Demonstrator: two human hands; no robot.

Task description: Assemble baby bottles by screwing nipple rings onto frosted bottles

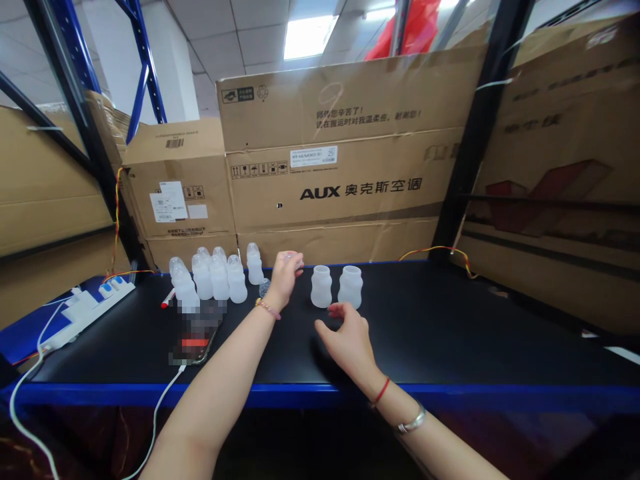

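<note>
My left hand (283, 279) is raised above the black shelf, its fingers closed on a small clear plastic cap (292, 258), mostly covered by the fingers. My right hand (350, 339) has thumb and fingers apart and holds nothing. Just beyond it stand two frosted white, open-topped bottles, a left bottle (321, 288) and a right bottle (351, 287). Another clear cap (265, 287) lies on the shelf beside my left wrist. Several similar bottles with clear domed tops stand to the left, among them a front bottle (237, 280) and a rear bottle (255, 265).
A phone (200, 343) with a white cable lies front left, near a red-tipped marker (169, 299). A white power strip (90, 312) runs along the left side. Cardboard boxes (340, 220) wall the back. The blue shelf edge (450, 393) is in front.
</note>
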